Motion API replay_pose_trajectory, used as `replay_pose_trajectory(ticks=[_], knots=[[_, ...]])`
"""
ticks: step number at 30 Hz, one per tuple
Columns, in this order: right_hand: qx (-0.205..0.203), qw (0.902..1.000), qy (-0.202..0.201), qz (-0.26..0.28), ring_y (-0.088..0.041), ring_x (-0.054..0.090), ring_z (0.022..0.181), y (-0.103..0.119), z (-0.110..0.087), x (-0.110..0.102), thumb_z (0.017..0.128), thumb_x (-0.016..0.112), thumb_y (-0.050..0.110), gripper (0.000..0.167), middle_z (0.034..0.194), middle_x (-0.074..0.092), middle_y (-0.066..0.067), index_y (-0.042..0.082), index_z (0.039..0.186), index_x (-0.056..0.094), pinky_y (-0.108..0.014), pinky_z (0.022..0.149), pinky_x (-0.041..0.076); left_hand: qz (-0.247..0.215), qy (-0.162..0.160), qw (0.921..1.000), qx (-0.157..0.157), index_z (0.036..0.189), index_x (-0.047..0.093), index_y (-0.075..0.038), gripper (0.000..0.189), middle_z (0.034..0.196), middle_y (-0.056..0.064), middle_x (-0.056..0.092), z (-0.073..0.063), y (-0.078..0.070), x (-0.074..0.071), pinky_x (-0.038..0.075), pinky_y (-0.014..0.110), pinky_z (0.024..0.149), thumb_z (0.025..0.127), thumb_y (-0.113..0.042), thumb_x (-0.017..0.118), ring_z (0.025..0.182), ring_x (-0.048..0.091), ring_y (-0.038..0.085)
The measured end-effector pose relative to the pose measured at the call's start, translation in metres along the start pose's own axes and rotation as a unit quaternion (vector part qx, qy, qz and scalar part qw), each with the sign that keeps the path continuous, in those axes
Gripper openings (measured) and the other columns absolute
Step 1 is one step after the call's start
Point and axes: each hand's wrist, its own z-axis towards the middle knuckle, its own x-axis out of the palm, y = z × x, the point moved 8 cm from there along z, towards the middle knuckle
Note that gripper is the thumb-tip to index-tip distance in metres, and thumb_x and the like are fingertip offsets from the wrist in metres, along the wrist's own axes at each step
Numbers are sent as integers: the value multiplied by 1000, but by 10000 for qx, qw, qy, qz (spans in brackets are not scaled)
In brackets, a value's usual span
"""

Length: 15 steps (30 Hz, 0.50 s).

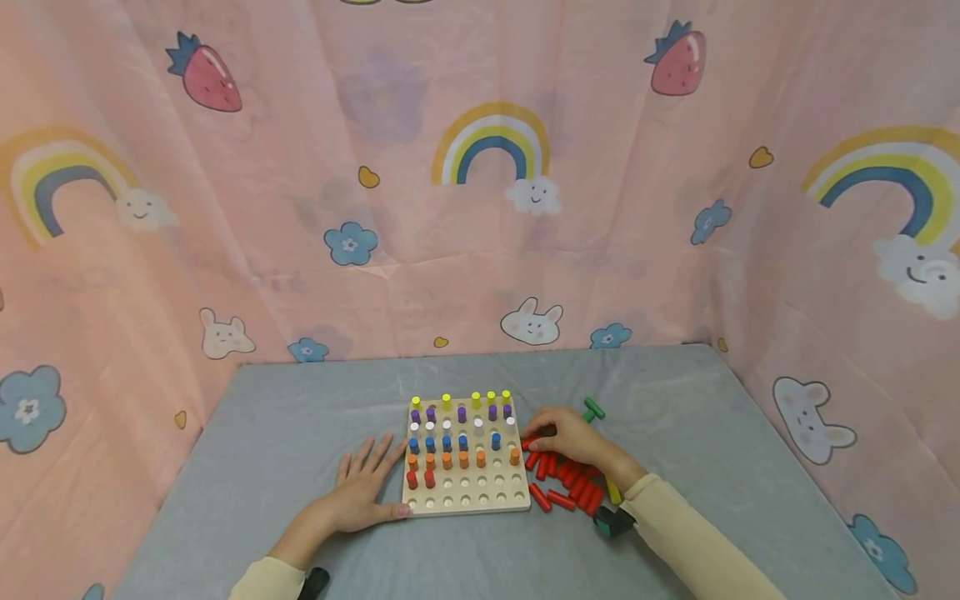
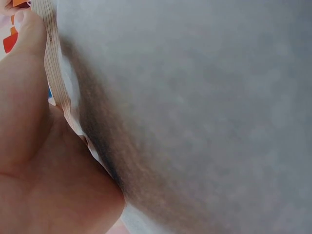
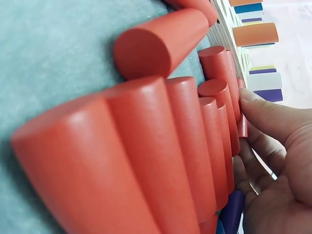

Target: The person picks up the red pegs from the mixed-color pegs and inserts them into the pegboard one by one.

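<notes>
- Step in hand, as judged: taking up a red peg [image 3: 243,127] for the wooden pegboard [image 1: 474,491], which lay on the grey-covered table [image 1: 300,400] between the two hands.
- Board condition: two seated red pegs [image 1: 412,481] stood upright at the left end of the second-nearest row; the other holes of that row and the whole nearest row were unfilled.
- Supply: loose red pegs [image 1: 581,483] lay clustered at the board's right, under and near the right forearm; a yellow peg [image 1: 613,492] lay partly hidden beside them.
- Right hand [image 1: 570,437]: palm down over the cluster, wrist bent toward the board, thumb and fingers together, apparently pinching the red peg just beside the board's right edge.
- Left hand [image 1: 360,496]: flat, fingers spread and apart, thumb against the board's near left corner; nothing was grasped. It appeared to steady the board.
- Next move, as judged: it called for lifting that peg clear of its neighbours, turning it upright and lining it up over an unfilled hole, probably third from left.
</notes>
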Motion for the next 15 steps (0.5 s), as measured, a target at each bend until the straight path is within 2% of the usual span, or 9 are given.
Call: replay_pose_trajectory(ticks=[6,15], knots=[[84,9999,107,23,-12,54,83,-2,2,-1,89,74,16,16,95,68,1,15,104,79,-20,75,45,22,-14,10000,-14,160,17,-22,107,169,10,6,0,0,-1,-3,70,116,78,-71,66,155,-1,41],[83,9994,315,91,-12,54,84,-1,4,-1,89,74,16,19,99,70,-4,11,107,78,-21,73,46,25,-18,10000,6,160,16,-22,107,169,10,6,0,0,-1,-3,70,117,78,-70,67,155,-1,41]])
